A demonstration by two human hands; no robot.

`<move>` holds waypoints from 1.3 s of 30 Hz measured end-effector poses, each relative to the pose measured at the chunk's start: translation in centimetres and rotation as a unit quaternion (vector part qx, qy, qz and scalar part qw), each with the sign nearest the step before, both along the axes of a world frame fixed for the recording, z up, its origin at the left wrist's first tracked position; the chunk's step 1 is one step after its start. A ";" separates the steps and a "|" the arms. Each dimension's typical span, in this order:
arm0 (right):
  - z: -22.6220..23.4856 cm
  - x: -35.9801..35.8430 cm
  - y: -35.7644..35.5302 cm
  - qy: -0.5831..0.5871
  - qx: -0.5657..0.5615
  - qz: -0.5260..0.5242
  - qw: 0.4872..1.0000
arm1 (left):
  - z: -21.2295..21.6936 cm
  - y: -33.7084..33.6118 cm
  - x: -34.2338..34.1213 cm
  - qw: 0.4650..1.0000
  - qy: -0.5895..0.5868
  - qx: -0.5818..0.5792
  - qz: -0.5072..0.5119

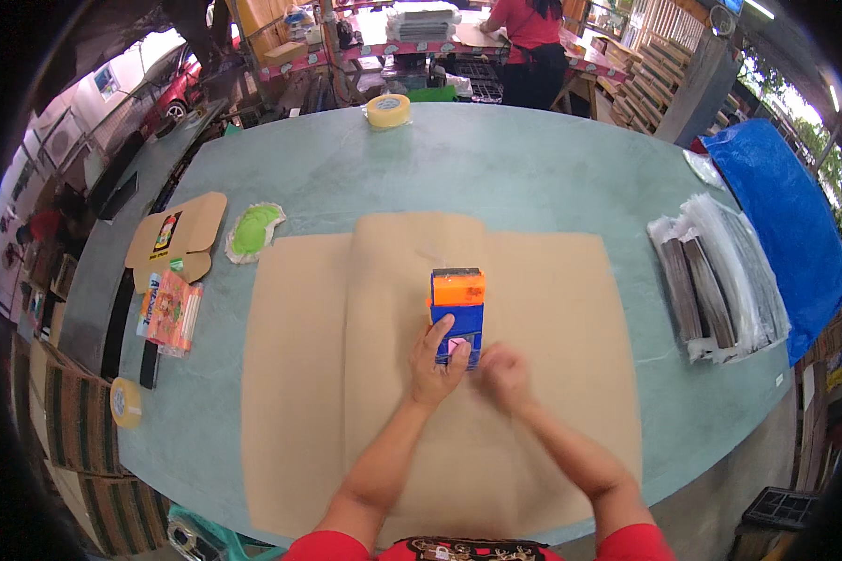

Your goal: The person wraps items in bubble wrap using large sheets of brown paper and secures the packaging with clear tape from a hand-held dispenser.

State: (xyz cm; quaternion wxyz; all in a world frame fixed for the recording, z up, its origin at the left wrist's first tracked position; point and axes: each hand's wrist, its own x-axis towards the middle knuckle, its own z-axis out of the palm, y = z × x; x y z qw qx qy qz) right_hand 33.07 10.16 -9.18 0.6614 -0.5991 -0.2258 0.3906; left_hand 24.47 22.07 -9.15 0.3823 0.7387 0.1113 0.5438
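Observation:
A small blue and orange box-shaped thing point(457, 297) stands or lies near the middle of a large brown cardboard sheet point(295, 374); its exact kind I cannot make out. My left hand point(430, 376) grips its near end, with the thumb and fingers on its blue part. A small pink patch shows beside the fingertips. Close by its lower right corner, my right hand point(505, 376) is blurred by motion, the fingers seemingly curled. Whether it holds anything is not visible.
The green table point(552, 159) carries tape rolls point(388, 110) point(126, 402), a cut cardboard piece point(196, 238), a green-and-white pad point(254, 232), colourful packets point(173, 313) and plastic-wrapped stacks point(720, 280). A blue tarp point(781, 224) hangs at right. Beyond the table, another person point(533, 47) works.

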 end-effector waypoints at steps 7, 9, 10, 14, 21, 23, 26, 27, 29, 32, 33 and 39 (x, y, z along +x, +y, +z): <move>16.0 6.4 9.4 -0.364 -0.068 0.123 0.921 | 0.6 0.7 -0.7 0.999 0.037 0.002 -0.033; 17.3 6.1 11.5 -0.414 -0.133 0.189 0.880 | 1.1 0.8 -0.7 0.998 0.051 0.021 -0.039; 17.6 6.2 12.5 -0.417 -0.143 0.214 0.872 | 1.5 0.8 -0.8 0.997 0.061 0.036 -0.012; 13.2 10.9 16.8 -0.255 -0.154 0.168 0.940 | 4.9 0.2 -0.9 0.992 0.110 -0.053 0.023; 5.5 14.1 23.6 -0.469 -0.093 -0.090 0.874 | 9.5 1.2 -3.7 0.907 0.251 -0.320 -0.108; 3.7 14.3 24.1 -0.484 -0.105 -0.083 0.864 | 8.7 0.9 -4.3 0.899 0.238 -0.332 -0.160; 1.1 13.2 23.7 -0.642 -0.167 -0.055 0.746 | 8.2 0.9 -4.7 0.871 0.217 -0.375 -0.231; 0.7 12.4 23.4 -0.707 -0.187 -0.046 0.681 | 8.3 1.0 -4.8 0.861 0.213 -0.387 -0.253; 0.4 11.6 22.9 -0.747 -0.212 -0.006 0.629 | 7.7 1.1 -4.5 0.833 0.183 -0.446 -0.271; -0.5 11.3 22.1 -0.793 -0.223 0.008 0.567 | 6.5 0.9 -3.9 0.801 0.148 -0.499 -0.295; -1.0 11.3 21.9 -0.806 -0.221 0.005 0.549 | 6.4 0.9 -3.7 0.794 0.138 -0.510 -0.302; -2.8 11.7 20.8 -0.765 -0.219 0.014 0.605 | 6.5 0.6 -3.2 0.782 0.086 -0.541 -0.296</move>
